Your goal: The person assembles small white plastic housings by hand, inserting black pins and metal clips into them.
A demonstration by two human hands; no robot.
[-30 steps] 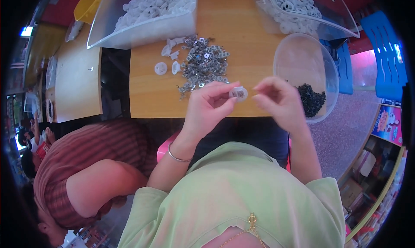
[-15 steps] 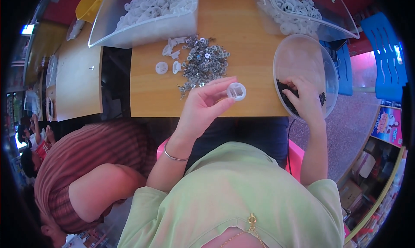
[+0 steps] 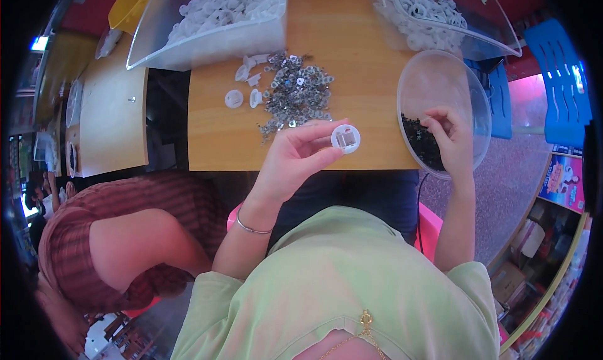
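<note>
My left hand [image 3: 290, 159] pinches a small round white plastic housing [image 3: 346, 139] between thumb and fingers, its face with a squarish recess turned up. It is held over the table's near edge, just below a pile of small silvery metal parts [image 3: 295, 93]. My right hand [image 3: 455, 143] is above a clear round plastic tub [image 3: 436, 74] at the right, thumb and forefinger pressed together. Small black parts [image 3: 421, 140] lie in the tub beside those fingers. Whatever is in the right fingertips is too small to make out.
Loose white plastic pieces [image 3: 234, 99] lie left of the metal pile. Two clear bins, left [image 3: 207, 57] and right [image 3: 483, 40], hold many white parts at the back. A person in a striped shirt [image 3: 144, 197] sits close on my left. Blue plastic chairs [image 3: 556, 84] stand at right.
My right hand has risen a little from the black parts, with its fingertips now together. My left hand has tilted the white housing slightly. The person at left has shifted their arm and body.
</note>
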